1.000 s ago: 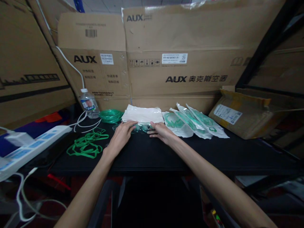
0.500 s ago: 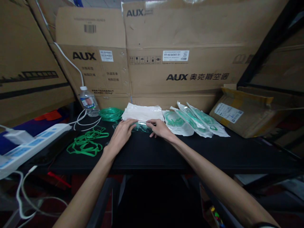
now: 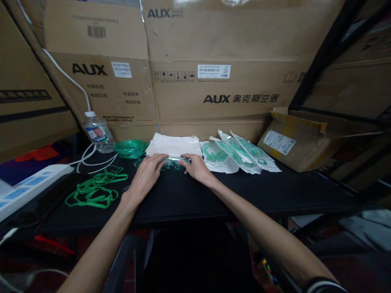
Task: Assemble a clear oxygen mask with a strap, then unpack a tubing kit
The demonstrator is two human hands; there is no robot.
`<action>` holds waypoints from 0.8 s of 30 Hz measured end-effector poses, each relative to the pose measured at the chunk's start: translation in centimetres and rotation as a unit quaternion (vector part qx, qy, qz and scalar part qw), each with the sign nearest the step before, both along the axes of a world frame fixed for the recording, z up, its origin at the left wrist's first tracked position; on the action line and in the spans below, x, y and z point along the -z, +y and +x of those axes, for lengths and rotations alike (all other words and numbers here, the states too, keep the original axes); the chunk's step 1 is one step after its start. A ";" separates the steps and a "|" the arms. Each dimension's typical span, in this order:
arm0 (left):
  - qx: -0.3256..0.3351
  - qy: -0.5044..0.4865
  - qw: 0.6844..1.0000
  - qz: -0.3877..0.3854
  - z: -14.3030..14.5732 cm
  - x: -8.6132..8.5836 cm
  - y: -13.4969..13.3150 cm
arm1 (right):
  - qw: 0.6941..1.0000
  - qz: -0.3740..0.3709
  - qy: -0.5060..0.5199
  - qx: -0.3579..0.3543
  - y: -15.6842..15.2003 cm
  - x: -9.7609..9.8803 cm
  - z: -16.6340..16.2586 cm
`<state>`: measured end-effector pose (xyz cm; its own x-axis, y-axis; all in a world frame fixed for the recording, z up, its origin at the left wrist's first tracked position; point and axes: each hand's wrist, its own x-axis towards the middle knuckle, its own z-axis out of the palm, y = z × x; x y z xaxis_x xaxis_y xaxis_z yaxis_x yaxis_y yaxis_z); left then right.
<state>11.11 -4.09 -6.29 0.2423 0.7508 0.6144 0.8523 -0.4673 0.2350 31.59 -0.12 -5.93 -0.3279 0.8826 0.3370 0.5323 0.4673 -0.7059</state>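
On the black table, just in front of the stack of white bags, the left hand and right hand pinch a clear green-tinted mask; pulled unevenly, it could snag the green straps left of that stack.

a matt black table top carries glossy clear plastic pouches, a stack of smooth white plastic bags, shiny green plastic tubing, flat green rubbery bands and a clear plastic bottle, before dull brown cardboard boxes.
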 end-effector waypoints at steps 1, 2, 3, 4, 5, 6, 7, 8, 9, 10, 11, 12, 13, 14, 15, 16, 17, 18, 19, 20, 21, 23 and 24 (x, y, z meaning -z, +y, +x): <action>0.000 -0.001 1.000 0.002 0.1 0.0 0.0 | 1.000 0.012 -0.005 0.005 -0.4 -0.2 0.1; -0.001 -0.003 1.000 0.004 0.1 0.0 0.0 | 1.000 0.026 -0.011 0.010 -0.8 -0.5 0.2; -0.002 -0.006 1.000 0.007 0.2 0.0 -0.1 | 0.999 0.041 -0.016 0.015 -1.4 -0.9 0.3; -0.003 -0.010 1.000 0.010 0.2 -0.1 -0.1 | 0.998 0.056 -0.022 0.019 -2.0 -1.4 0.5; -0.005 -0.015 1.000 0.016 0.3 -0.2 -0.2 | 0.997 0.070 -0.029 0.022 -2.5 -2.0 0.9; -0.008 -0.020 0.999 0.025 0.3 -0.3 -0.3 | 0.996 0.083 -0.038 0.023 -3.1 -2.8 1.5; -0.011 -0.028 0.999 0.038 0.4 -0.5 -0.5 | 0.994 0.093 -0.049 0.025 -3.5 -3.6 2.2; -0.013 -0.037 0.998 0.054 0.5 -0.7 -0.7 | 0.992 0.101 -0.061 0.030 -3.7 -4.5 3.3; -0.013 -0.045 0.996 0.071 0.7 -1.0 -0.9 | 0.990 0.110 -0.076 0.039 -3.8 -5.5 4.6; -0.012 -0.053 0.995 0.087 0.8 -1.3 -1.2 | 0.987 0.118 -0.093 0.052 -3.7 -6.5 6.2; -0.009 -0.060 0.993 0.101 1.1 -1.5 -1.4 | 0.983 0.126 -0.112 0.074 -3.3 -7.5 7.9; -0.005 -0.065 0.992 0.110 1.4 -1.7 -1.7 | 0.977 0.130 -0.135 0.100 -2.7 -8.4 9.8; 0.000 -0.070 0.991 0.113 1.8 -1.9 -2.0 | 0.970 0.129 -0.161 0.131 -2.0 -9.2 11.7; 0.007 -0.076 0.991 0.114 2.2 -2.0 -2.2 | 0.961 0.125 -0.190 0.159 -1.1 -9.8 13.5; 0.015 -0.083 0.990 0.111 2.8 -2.1 -2.4 | 0.950 0.119 -0.222 0.187 -0.2 -10.3 15.2; 0.027 -0.091 0.990 0.106 3.4 -2.1 -2.7 | 0.938 0.107 -0.256 0.207 0.8 -10.5 16.7; 0.040 -0.099 0.989 0.097 4.1 -2.0 -2.9 | 0.925 0.094 -0.289 0.226 1.8 -10.6 17.8; 0.053 -0.107 0.989 0.087 4.8 -1.9 -3.0 | 0.913 0.080 -0.322 0.236 2.7 -10.5 18.7; 0.068 -0.113 0.988 0.075 5.5 -1.9 -3.2 | 0.902 0.065 -0.353 0.242 3.6 -10.2 19.3; 0.081 -0.119 0.988 0.063 6.2 -1.8 -3.4 | 0.890 0.049 -0.381 0.244 4.4 -9.8 19.6; 0.093 -0.124 0.987 0.050 6.9 -1.7 -3.6 | 0.880 0.034 -0.406 0.245 5.1 -9.5 19.7; 0.115 -0.133 0.984 0.028 8.0 -1.6 -3.9 | 0.859 0.007 -0.448 0.249 6.3 -8.7 19.5; 0.125 -0.137 0.983 0.019 8.4 -1.6 -4.0 | 0.849 -0.003 -0.464 0.252 6.9 -8.4 19.4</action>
<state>19.54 -8.07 -4.67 0.2384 0.6639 0.7088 0.6172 -0.6671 0.4172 50.97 6.73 2.47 -0.0303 0.9906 0.1336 0.9920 0.0134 0.1255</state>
